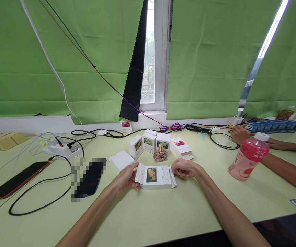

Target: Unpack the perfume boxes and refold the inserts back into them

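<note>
A small white carton (pixel 157 178) with a yellow-flower picture lies flat on the table in front of me, its end flaps sticking out on both sides. My left hand (pixel 127 178) grips its left end by the flap, fingers curled. My right hand (pixel 185 168) pinches the flap at the right end. Just behind the carton stands a pink glass perfume bottle (pixel 160 155) with a gold top. Similar white flower-picture boxes stand behind it, one of them a box with white flowers (pixel 149 142). A box with a pink flower (pixel 181 147) leans at their right.
A blank white box (pixel 122 160) lies left of the group. Further left are a dark phone (pixel 90 181), a larger red-edged phone (pixel 19 178) and a power strip (pixel 60 149) with cables. At right stand a pink drink bottle (pixel 249 157) and another person's hand (pixel 239 134) by a blue box (pixel 273 126).
</note>
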`<state>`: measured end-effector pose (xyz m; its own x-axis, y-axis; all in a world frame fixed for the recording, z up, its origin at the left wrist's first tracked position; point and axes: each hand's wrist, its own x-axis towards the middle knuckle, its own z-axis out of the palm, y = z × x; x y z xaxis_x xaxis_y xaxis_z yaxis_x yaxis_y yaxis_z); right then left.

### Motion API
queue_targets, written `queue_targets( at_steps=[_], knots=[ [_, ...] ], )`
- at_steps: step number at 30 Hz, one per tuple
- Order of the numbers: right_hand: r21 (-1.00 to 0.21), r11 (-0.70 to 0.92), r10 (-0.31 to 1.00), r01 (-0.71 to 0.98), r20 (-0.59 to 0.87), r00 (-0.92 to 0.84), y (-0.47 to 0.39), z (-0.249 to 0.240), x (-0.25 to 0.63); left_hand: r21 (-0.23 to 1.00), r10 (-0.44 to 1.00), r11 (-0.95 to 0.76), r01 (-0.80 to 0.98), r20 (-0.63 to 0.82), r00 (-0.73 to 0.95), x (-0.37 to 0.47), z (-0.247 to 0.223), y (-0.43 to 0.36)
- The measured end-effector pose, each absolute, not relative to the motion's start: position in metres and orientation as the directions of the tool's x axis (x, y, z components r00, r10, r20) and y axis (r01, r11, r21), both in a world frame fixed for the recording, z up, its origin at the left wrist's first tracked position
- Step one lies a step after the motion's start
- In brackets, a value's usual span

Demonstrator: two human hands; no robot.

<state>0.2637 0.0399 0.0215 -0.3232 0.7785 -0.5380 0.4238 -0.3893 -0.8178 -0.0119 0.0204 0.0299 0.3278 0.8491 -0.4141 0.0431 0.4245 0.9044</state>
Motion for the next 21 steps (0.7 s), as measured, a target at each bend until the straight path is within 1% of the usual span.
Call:
queue_targets(
  at_steps=[4,7,10,13,14,15,16,17,19,21],
  knots=[
    [-0.775,-0.34,0.807,0.532,-0.531,-0.259,0.038,0.025,0.266,0.883,0.807,0.468,0.044,-0.447,0.385,-0.017,0.033,0.021],
    [-0.737,-0.278,0.849,0.616,-0.489,-0.201,0.037,0.028,0.263,0.882,0.781,0.469,0.035,-0.433,0.451,-0.022,0.038,0.021],
    [-0.725,-0.174,0.919,0.666,-0.362,-0.154,0.034,0.036,0.256,0.881,0.761,0.471,0.04,-0.429,0.486,-0.025,0.044,0.02],
    [-0.73,-0.024,0.978,0.683,-0.158,-0.135,0.026,0.045,0.243,0.897,0.771,0.44,0.037,-0.398,0.497,-0.026,0.046,0.018],
    [-0.726,0.057,0.985,0.685,-0.071,-0.157,0.023,0.047,0.237,0.905,0.781,0.425,0.03,-0.383,0.493,-0.025,0.045,0.018],
    [-0.7,0.19,0.973,0.688,0.043,-0.225,0.018,0.048,0.23,0.91,0.79,0.414,0.021,-0.371,0.488,-0.024,0.044,0.017],
    [-0.672,0.318,0.94,0.668,0.13,-0.317,0.014,0.048,0.224,0.914,0.797,0.406,0.013,-0.361,0.484,-0.023,0.043,0.016],
    [-0.649,0.419,0.894,0.635,0.174,-0.412,0.009,0.047,0.217,0.917,0.801,0.398,0.009,-0.353,0.484,-0.022,0.041,0.015],
    [-0.616,0.518,0.826,0.594,0.181,-0.534,0.001,0.043,0.205,0.926,0.808,0.378,0.008,-0.334,0.486,-0.02,0.038,0.014],
    [-0.595,0.54,0.799,0.595,0.142,-0.584,-0.005,0.037,0.196,0.941,0.823,0.339,0.023,-0.308,0.478,-0.018,0.034,0.013]
  ],
)
